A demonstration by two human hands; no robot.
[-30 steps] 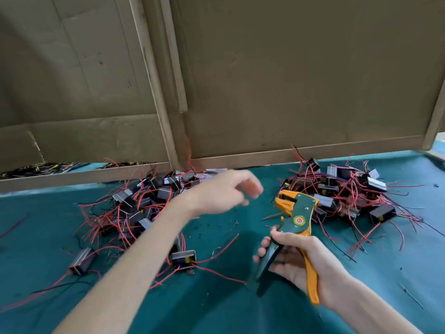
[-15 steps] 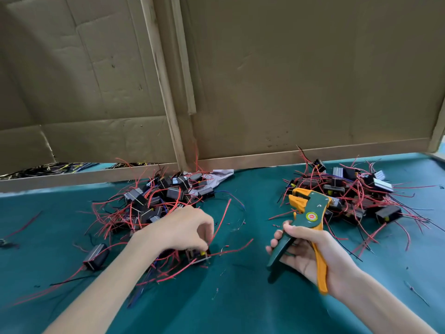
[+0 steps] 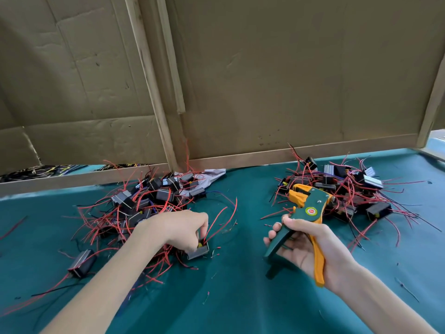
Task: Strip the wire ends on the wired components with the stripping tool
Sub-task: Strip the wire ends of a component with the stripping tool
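head view, green bench [image 3: 240,297], mid-shift.

editor: left to right, what do we see?

me: far left, a lone component [image 3: 81,262] lies apart on the bench. next comes the left pile [image 3: 149,201] of dark boxes and red leads. at its near edge my left hand [image 3: 178,231] is down on one wired component [image 3: 198,251], fingertips pinching it where it rests on the bench. further right, my right hand [image 3: 305,249] has its fingers curled round the handles of the stripping tool [image 3: 310,210], handles standing apart, tool held off the bench. behind it sits the right pile [image 3: 349,191].

editor: what could go wrong from here?

me: the tangle, i'd judge. red leads from the heap cross all around my box, so lifting it could drag neighbours along or snag a lead. and the wires curl loose: one fed crooked into the tool could be nicked or stripped short.

editor: which way do things point?

me: the box's long axis runs roughly left to right, its right end a touch farther from me, with leads rising from the top and arcing away to the right. the tool's long axis runs from the orange handle end by my wrist up and away, with the head toward the cardboard wall [image 3: 265,80], leaning a little left, orange jaws on its left side.
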